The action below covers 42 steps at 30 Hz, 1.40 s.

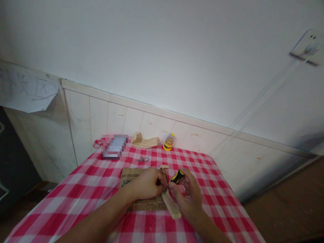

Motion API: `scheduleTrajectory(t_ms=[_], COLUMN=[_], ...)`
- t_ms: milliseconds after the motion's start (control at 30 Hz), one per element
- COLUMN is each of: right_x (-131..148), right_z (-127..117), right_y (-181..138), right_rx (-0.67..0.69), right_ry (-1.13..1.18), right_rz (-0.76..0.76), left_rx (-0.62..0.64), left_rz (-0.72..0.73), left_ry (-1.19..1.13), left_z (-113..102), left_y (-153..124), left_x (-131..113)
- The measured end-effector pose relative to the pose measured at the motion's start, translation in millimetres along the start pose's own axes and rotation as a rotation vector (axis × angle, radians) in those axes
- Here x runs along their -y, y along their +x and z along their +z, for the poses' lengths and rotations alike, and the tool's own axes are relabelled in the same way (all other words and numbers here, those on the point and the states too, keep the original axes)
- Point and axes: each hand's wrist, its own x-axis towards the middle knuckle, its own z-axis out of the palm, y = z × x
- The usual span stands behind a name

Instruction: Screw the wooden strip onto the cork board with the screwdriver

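Observation:
My right hand (190,197) grips a screwdriver (178,176) by its yellow-and-black handle, the shaft end slanting down and left toward a pale wooden strip (172,206). Fingers curled in a pinch, my left hand (149,183) is at the strip's upper part, close to the screwdriver's tip. Whatever sits between those fingertips is hidden or too small to make out. Beneath the strip and my left hand lies a brown printed cardboard piece (128,173), partly covered by the hand and forearm.
Several loose screws (143,159) lie beyond the cardboard on the red-and-white checked tablecloth (101,192). Along the wall stand a curved wooden piece (145,143) and a small yellow-based container (169,142). A pixelated flat object (115,147) rests at the back left.

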Motion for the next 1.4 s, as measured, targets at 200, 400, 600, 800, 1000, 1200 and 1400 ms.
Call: scheduleTrajectory(t_ms=[200, 400, 600, 800, 1000, 1200, 1400], right_x=[12.3, 7.9, 3.5, 4.2, 4.9, 4.4, 1.9], right_z=[-1.8, 0.1, -0.3, 0.5, 2.1, 2.0, 1.9], right_y=[1.7, -0.9, -1.1, -0.6, -0.4, -1.2, -0.9], right_rx=[0.074, 0.034, 0.001, -0.017, -0.036, -0.032, -0.006], right_ry=[0.133, 0.126, 0.074, 0.014, 0.015, -0.004, -0.025], right_rz=[0.057, 0.104, 0.101, 0.091, 0.086, 0.08, 0.054], left_rx=[0.011, 0.002, -0.006, -0.001, 0.011, 0.006, 0.004], left_rz=[0.024, -0.018, 0.0, 0.002, -0.013, -0.007, -0.011], left_ry=[-0.006, -0.011, -0.049, -0.033, -0.002, 0.001, -0.01], left_z=[-0.1, -1.4, -1.1, 0.1, -2.0, -1.9, -2.1], left_y=[1.1, 0.6, 0.5, 1.5, 0.4, 0.7, 0.6], left_x=[0.4, -3.0, -1.3, 1.1, -3.7, -3.9, -2.5])
